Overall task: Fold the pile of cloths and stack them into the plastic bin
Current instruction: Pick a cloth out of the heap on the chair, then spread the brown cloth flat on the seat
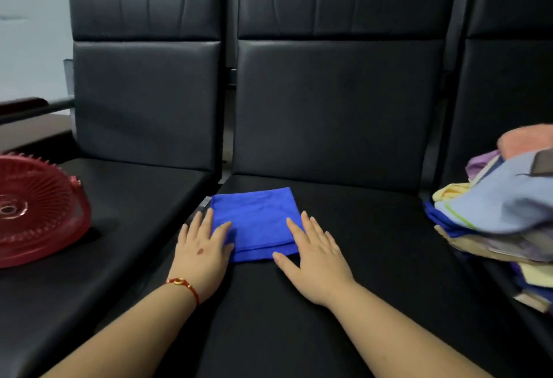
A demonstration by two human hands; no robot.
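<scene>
both forearms reach in from the near edge of the view, bare, toward the blue cloth [257, 222] on the middle seat [344, 303] of a row of black padded seats. left hand [202, 247], with a red cord bracelet [184, 286] at the wrist, lies flat and palm down at the near left corner of the blue cloth; its fingers are straight and spread, the thumb and first fingers resting on the fabric, the outer fingers on the seat beside it. right hand [314, 258] lies flat too at the near right corner of the blue cloth, fingers straight and slightly apart, fingertips over the cloth's right edge and the thumb stretched along its near hem. neither of the hands grips or pinches anything.

the blue cloth is folded into a near-square, layered edges showing along its near side. it sits toward the left front of the middle seat, its left edge close to the gap between seats. bare black cushion lies to the right of the blue cloth and behind it up to the backrest. its slightly longer side runs away from the person, turned a little to the left.

far right of the blue cloth, a pile of cloths [502, 216] in mixed colours rests on the next seat. far left of it, a red plastic basket [39, 210] lies tipped on another seat.
</scene>
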